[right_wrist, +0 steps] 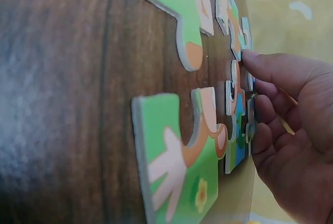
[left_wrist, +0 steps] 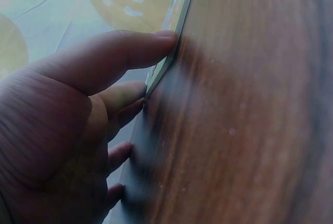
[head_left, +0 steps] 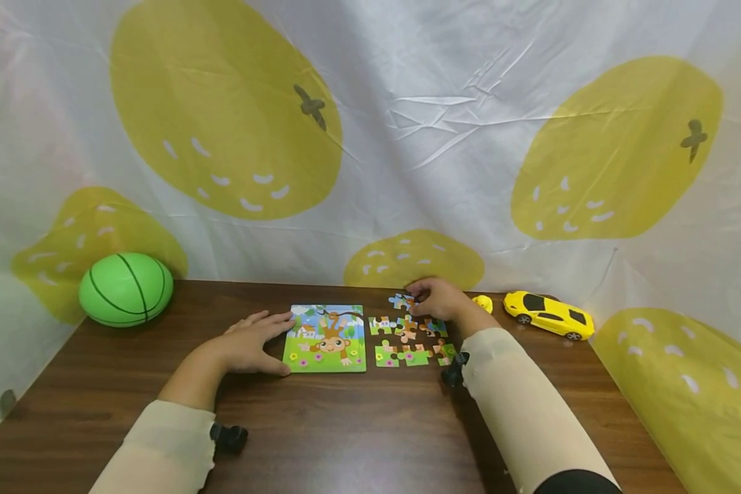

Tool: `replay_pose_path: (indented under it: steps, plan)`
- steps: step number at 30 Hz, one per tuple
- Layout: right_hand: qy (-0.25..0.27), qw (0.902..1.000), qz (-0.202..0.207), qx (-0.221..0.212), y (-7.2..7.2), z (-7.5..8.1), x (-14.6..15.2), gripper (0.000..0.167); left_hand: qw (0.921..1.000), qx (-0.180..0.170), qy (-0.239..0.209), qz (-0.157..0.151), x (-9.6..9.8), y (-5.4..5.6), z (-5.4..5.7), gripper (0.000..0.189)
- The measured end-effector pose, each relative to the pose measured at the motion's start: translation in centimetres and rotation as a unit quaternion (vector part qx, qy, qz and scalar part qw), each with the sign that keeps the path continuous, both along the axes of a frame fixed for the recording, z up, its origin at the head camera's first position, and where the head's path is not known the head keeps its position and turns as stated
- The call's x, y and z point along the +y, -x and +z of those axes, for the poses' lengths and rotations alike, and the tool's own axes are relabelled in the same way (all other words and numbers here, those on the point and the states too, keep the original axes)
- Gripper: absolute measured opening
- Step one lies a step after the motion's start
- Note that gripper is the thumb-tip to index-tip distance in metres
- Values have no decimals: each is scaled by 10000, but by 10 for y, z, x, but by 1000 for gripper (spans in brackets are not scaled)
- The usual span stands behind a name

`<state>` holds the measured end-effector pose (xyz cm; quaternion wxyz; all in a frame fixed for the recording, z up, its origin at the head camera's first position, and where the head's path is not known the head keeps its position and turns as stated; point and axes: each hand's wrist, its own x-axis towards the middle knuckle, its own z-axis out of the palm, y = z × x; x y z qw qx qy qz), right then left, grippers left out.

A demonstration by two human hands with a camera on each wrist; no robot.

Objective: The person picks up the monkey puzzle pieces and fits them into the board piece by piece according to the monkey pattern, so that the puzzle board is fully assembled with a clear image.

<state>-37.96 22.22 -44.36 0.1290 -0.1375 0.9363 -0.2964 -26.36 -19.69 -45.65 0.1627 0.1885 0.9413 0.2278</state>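
Puzzle piece point(head_left: 401, 300) pinched in my right hand point(head_left: 438, 300) near frame centre, left hand point(head_left: 254, 342) spread against the picture board point(head_left: 325, 339), I'm judging light, level nudges best.

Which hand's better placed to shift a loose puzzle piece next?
Right, I'd say: the right hand is at the far row of loose puzzle pieces. The left hand is at the left edge of the monkey picture, which lies between it and the pieces.
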Motion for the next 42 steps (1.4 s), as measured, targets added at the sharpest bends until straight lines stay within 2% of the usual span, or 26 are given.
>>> replay_pose_path:
  steps: [19,26,34,42]
  plan:
    - [-415,9987,50,307,0,0,-7,50,10000,-25,11,47,0,-3,2,103]
    - [-231,9991,10,362,-2,2,-7,46,10000,10,-15,56,1,-2,1,103]
    - [-123,9975,49,691,-4,2,-9,29,10000,23,48,43,1,-1,1,103]
    - [361,9966,40,737,-11,7,-19,29,10000,17,38,39,1,-2,1,103]
